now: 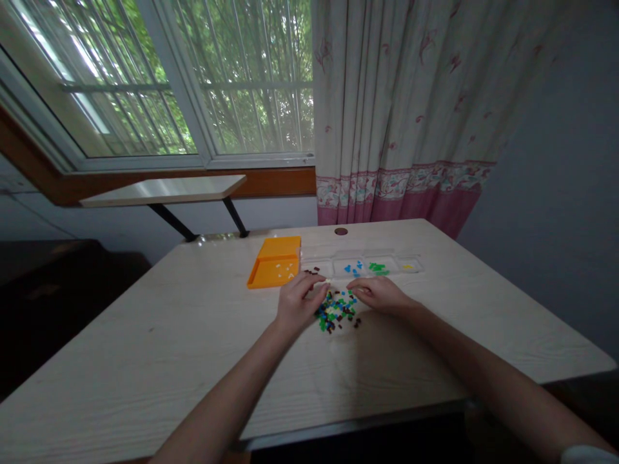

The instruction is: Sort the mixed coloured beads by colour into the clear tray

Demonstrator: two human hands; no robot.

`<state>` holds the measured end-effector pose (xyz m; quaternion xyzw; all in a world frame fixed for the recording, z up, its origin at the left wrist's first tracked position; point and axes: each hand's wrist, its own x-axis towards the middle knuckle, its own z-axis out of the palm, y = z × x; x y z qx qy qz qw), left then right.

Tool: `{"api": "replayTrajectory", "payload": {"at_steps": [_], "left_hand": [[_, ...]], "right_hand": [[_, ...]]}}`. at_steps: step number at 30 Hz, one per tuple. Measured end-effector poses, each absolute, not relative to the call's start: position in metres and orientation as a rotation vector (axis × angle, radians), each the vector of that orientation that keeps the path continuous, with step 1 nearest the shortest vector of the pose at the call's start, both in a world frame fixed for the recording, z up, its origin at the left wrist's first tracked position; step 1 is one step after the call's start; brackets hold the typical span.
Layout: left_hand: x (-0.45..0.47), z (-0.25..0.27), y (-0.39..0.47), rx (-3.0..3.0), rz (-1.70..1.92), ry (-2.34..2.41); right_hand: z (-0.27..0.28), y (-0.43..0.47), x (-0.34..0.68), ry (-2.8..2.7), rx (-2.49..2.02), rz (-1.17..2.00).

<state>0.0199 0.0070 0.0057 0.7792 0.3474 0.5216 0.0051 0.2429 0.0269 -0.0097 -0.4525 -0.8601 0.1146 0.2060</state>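
A loose pile of small plastic pieces (337, 313), mixed green, blue, brown and pale, lies on the table between my hands. My left hand (298, 298) is at the pile's left edge, its thumb and forefinger closed round a small whitish piece (328, 281). On the other side, my right hand (380, 294) rests low with its fingers pinched at the pile's upper right. What those fingertips hold, if anything, is too small to make out. Behind my hands, clear compartment trays (333, 265) hold brown, blue, green and yellow pieces in separate sections.
An open orange box (257, 276) with several white pieces in it stands left of the trays. A raised shelf (169, 188) on black legs is at the table's back left. Beyond the pale wooden table (203, 341) are a window and a curtain (360, 129).
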Motion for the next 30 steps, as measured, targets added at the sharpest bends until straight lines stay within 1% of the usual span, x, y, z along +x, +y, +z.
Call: {"api": "replayTrajectory", "payload": {"at_steps": [8, 16, 25, 30], "left_hand": [[0.0189, 0.0060, 0.0069, 2.500, 1.758, 1.121], [0.0184, 0.0067, 0.0059, 2.482, 1.797, 1.097], [0.0181, 0.0073, 0.0059, 2.500, 1.799, 1.085], [0.0108, 0.0067, 0.0112, 2.527, 1.742, 1.172]], "right_hand": [[-0.0110, 0.0277, 0.2420, -2.492, -1.289, 0.340], [-0.0111, 0.0281, 0.2418, -2.491, -1.317, 0.397], [-0.0123, 0.0280, 0.2409, -2.449, -1.360, 0.407], [-0.0104, 0.0271, 0.2405, -2.418, -1.343, 0.361]]}}
